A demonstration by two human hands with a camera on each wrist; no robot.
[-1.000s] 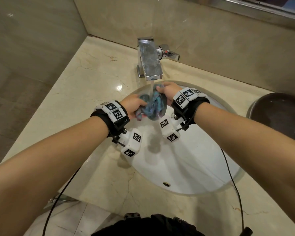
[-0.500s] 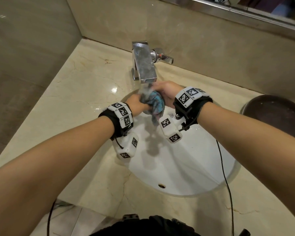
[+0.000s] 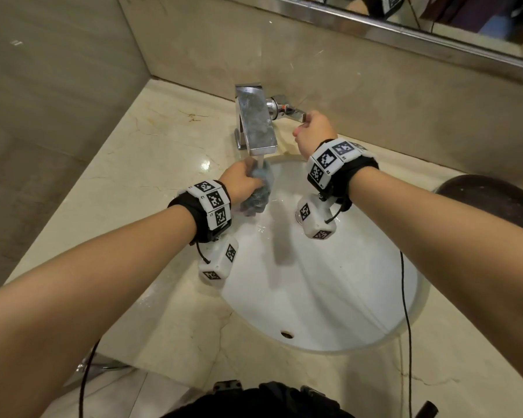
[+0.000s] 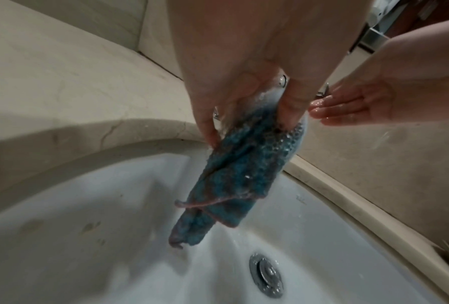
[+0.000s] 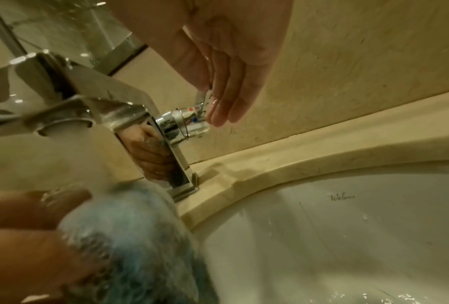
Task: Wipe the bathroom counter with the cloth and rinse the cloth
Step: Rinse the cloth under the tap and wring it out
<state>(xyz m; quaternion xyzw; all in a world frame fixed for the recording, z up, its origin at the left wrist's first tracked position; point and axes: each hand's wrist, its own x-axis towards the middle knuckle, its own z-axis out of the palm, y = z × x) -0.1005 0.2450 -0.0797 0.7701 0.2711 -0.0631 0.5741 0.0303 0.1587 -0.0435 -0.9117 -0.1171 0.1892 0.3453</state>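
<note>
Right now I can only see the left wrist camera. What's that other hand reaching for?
Observer: The right hand is open, its fingers at the faucet lever.
Operator: Is the water on?
Observer: Yes, water pours from the spout onto the cloth.
Operator: Is anything else on the counter?
Observer: A dark round object sits on the counter, right of the sink.

Beige marble walls (image 3: 375,86) are closing in the corner, warm light glinting off their polish. A metal-framed mirror (image 3: 405,22) is running along the top, and pale floor tiles (image 3: 109,393) are showing below.
</note>
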